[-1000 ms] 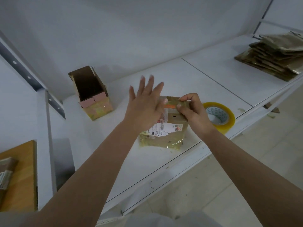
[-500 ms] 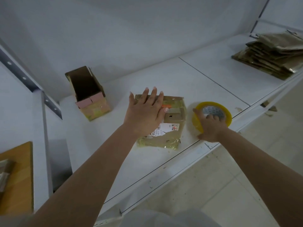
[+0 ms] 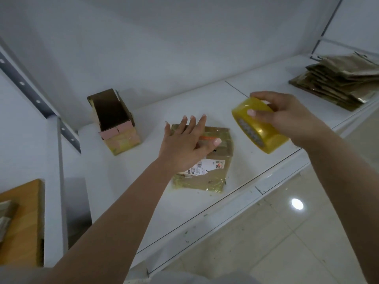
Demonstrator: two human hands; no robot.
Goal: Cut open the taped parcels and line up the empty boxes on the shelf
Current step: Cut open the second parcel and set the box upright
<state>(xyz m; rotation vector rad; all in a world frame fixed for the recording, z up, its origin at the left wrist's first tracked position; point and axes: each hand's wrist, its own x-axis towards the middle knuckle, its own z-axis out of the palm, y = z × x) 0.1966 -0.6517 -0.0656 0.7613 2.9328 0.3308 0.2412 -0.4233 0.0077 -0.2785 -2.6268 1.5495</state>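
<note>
Open empty box (image 3: pixel 114 121) stands on the shelf (image 3: pixel 256 95), well left of the taped parcel (image 3: pixel 213 160). Left hand (image 3: pixel 184 144) lies flat on the parcel top, fingers straight. Right of the parcel, right hand (image 3: pixel 287 115) grips a yellow tape roll (image 3: pixel 260 128), held above the shelf. Stack of flattened packaging (image 3: pixel 338 85) far right of the parcel.

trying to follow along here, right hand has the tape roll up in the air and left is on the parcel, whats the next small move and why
Probably bring the tape roll over to the parcel. The right hand grips the roll above the shelf, beside the parcel, while the left hand presses flat on the parcel's top, steadying it.
</note>
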